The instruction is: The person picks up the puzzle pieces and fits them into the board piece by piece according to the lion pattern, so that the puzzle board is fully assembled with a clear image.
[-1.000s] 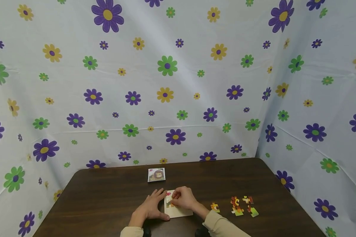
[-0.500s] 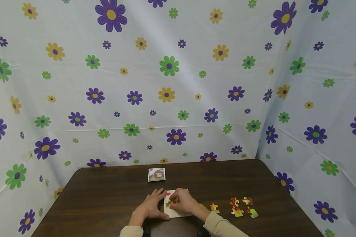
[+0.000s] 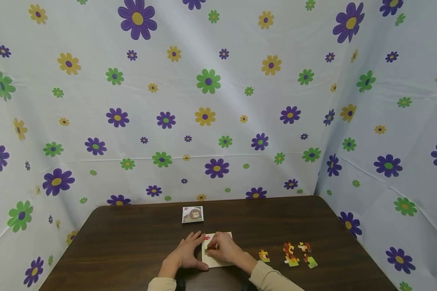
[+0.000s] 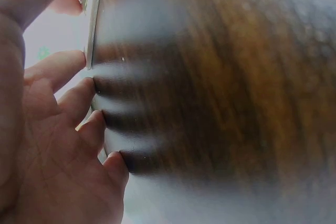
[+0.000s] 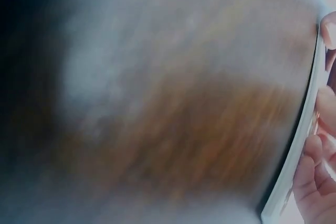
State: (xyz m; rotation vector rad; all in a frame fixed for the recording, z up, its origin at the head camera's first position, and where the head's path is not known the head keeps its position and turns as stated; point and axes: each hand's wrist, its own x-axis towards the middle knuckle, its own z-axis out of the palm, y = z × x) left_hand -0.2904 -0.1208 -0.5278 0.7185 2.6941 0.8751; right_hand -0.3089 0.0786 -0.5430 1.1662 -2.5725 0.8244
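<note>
Touching the board (image 3: 215, 263), the left hand (image 3: 185, 254) spreads its fingers wide. The right hand (image 3: 226, 247) bends over the board; whether its fingers pinch anything, I cannot tell.

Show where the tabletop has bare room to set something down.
Bare tabletop lies left of the left hand, and right of the lion card, behind the loose jigsaw pieces. It's crowded at the puzzle board, under the right hand, and among those pieces.
</note>
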